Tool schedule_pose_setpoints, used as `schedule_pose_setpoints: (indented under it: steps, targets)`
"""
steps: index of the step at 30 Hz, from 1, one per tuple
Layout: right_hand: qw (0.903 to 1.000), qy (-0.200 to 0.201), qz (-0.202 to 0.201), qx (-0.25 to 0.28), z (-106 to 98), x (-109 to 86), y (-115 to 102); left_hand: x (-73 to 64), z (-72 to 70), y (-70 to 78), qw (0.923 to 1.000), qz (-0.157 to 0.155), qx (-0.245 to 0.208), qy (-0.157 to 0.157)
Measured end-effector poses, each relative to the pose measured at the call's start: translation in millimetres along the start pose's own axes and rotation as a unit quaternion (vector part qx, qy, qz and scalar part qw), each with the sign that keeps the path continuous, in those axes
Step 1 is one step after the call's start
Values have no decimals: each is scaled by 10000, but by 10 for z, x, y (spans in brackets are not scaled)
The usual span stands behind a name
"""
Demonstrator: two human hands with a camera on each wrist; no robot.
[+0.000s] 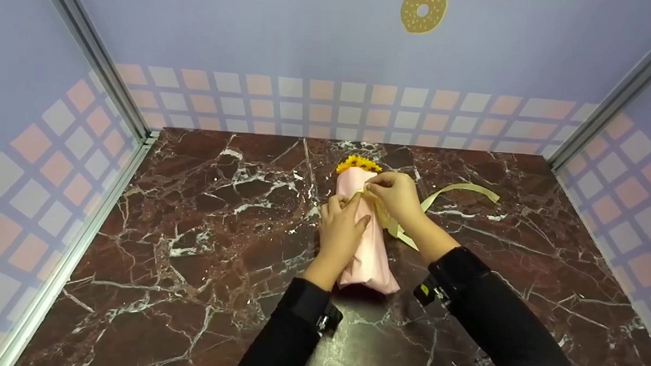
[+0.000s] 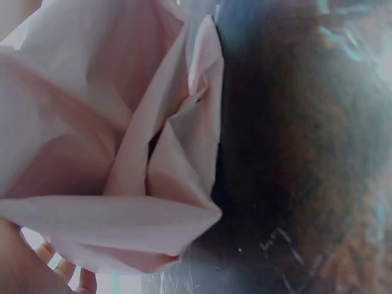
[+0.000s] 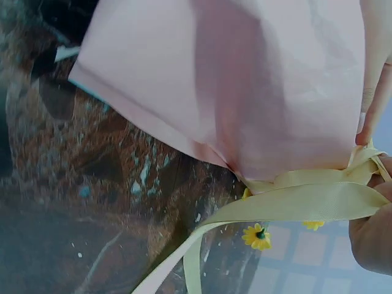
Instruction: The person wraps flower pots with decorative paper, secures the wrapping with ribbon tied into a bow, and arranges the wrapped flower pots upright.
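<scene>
A bouquet of yellow flowers (image 1: 360,162) wrapped in pink paper (image 1: 370,263) lies on the table, its blossoms at the far end. My left hand (image 1: 339,227) holds the wrapped bouquet from the left, fingers over its side and the index fingertip near the ribbon crossing. From the right, my right hand (image 1: 398,193) pinches a pale yellow ribbon (image 3: 300,202) close below the blossoms. The ribbon passes around the paper, and its loose length trails to the right. In the left wrist view, the wrapper's folded lower end (image 2: 165,226) hides most of the left hand.
The dark red marbled table (image 1: 204,254) extends around the bouquet. A lilac back wall (image 1: 309,36) with a checked band stands behind it, and side panels with metal edge strips (image 1: 79,245) border the left and right.
</scene>
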State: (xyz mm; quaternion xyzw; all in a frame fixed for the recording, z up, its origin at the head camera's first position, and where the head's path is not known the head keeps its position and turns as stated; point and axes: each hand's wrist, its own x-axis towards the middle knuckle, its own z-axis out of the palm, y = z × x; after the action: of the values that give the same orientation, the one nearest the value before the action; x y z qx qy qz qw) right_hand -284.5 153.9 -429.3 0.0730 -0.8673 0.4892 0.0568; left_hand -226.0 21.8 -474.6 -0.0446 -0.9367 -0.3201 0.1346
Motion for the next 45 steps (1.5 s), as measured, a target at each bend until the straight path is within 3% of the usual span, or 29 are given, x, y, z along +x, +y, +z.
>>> schedule_pose_setpoints:
  steps: [8,14,18,21,24,27,30,34,36,39,41,45]
  targets:
    - [9963,-404,439,612,-11,40,62,39,-2,1,9981,-278,-543,-13]
    - [9917,-659,415,1022,-9,49,113,104,18,-30,9938,-321,-948,485]
    - [9879,-705,454,1303,-10,28,102,124,25,-88,9846,-472,-1483,797]
    - [9859,-601,583,1447,-25,16,80,135,0,-138,9692,-647,-2205,888]
    - [9843,-436,737,1546,-53,22,68,150,-58,-178,9403,-955,-3125,956]
    - [9814,-315,921,1654,-82,33,65,176,-123,-218,8996,-1293,-4036,1054]
    - [9812,-257,1037,1605,-112,38,75,208,-184,-255,8408,-1551,-5067,1108]
    - [9851,-183,1043,1358,-142,36,100,242,-284,-302,7618,-1697,-6117,1292]
    - [9852,-149,1048,1351,-151,34,107,260,-340,-334,7339,-1710,-6427,1381]
    - [9848,-108,1025,1396,-164,35,120,285,-429,-394,7078,-1670,-6704,1474]
    - [9844,-104,1014,1434,-175,33,122,298,-488,-439,7010,-1681,-6755,1549]
    - [9867,-110,908,1341,-196,31,133,316,-598,-525,6961,-1777,-6745,1699]
